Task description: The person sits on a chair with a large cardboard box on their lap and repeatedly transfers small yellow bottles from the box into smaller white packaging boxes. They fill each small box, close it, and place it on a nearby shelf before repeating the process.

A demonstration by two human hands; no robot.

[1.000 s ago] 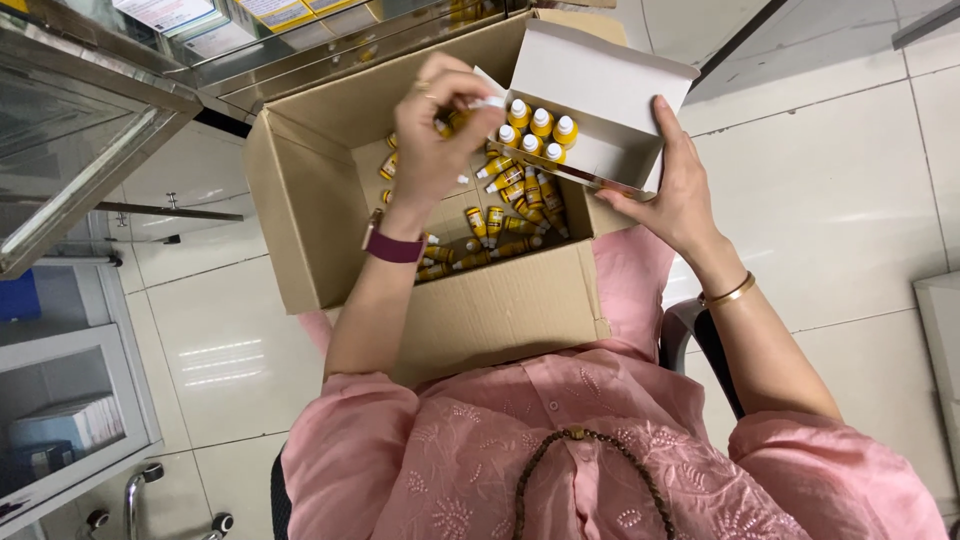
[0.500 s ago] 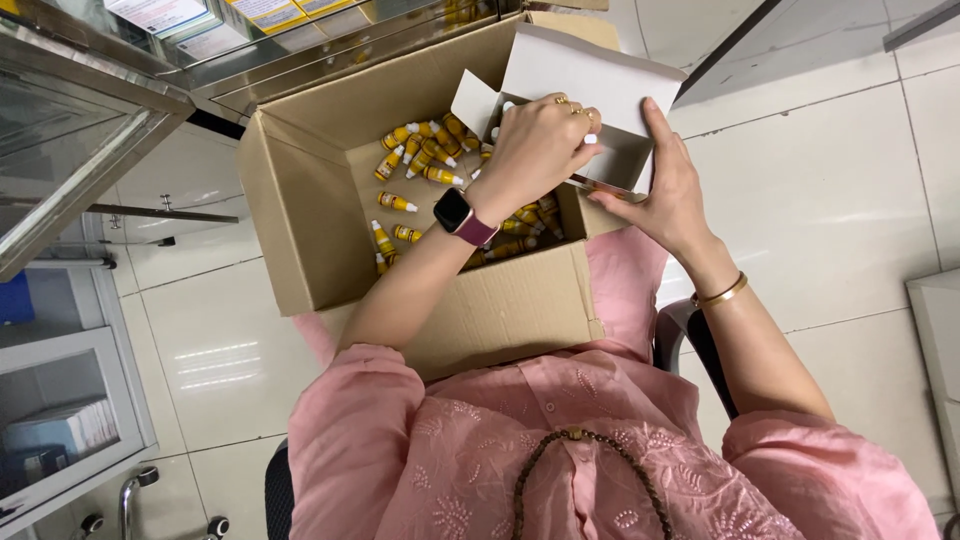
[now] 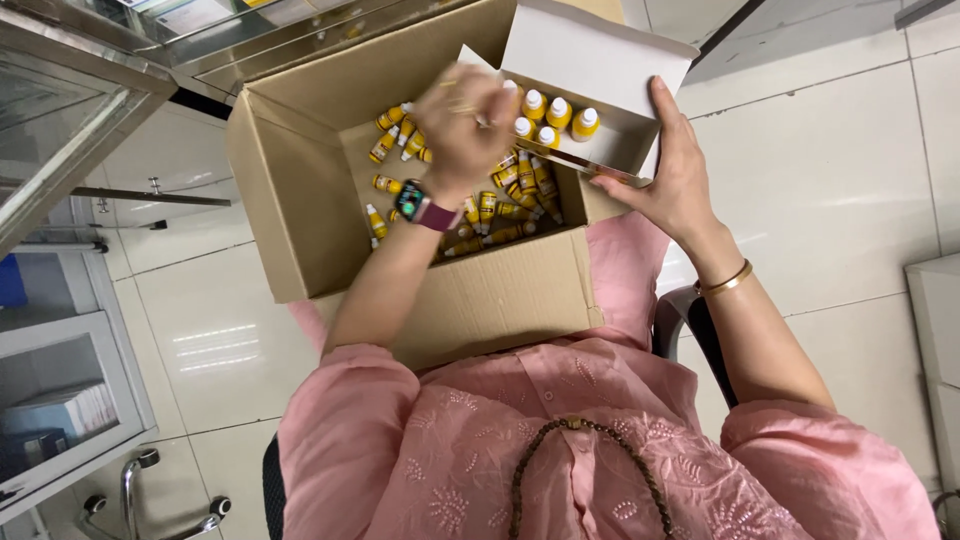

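Observation:
A large open cardboard box (image 3: 290, 190) rests on my lap, with several small yellow bottles with white caps (image 3: 505, 195) loose on its bottom. My right hand (image 3: 672, 180) grips the side of a small white carton (image 3: 610, 60), held at the big box's far right corner with its lid up. A few yellow bottles (image 3: 555, 112) stand upright inside the carton. My left hand (image 3: 462, 118), with a watch on the wrist, hovers blurred over the loose bottles just left of the carton. Its fingers are curled; whether they hold a bottle is not visible.
A glass-fronted cabinet (image 3: 60, 110) stands to the left, above a lower cabinet (image 3: 70, 400) with shelves. White floor tiles (image 3: 830, 180) lie all around. A white unit (image 3: 935, 340) sits at the right edge. A dark chair edge (image 3: 690, 320) shows beside my right arm.
My left hand rose from the loose bottles to the white carton, then drew back left over the cardboard box. The right hand kept holding the carton in place.

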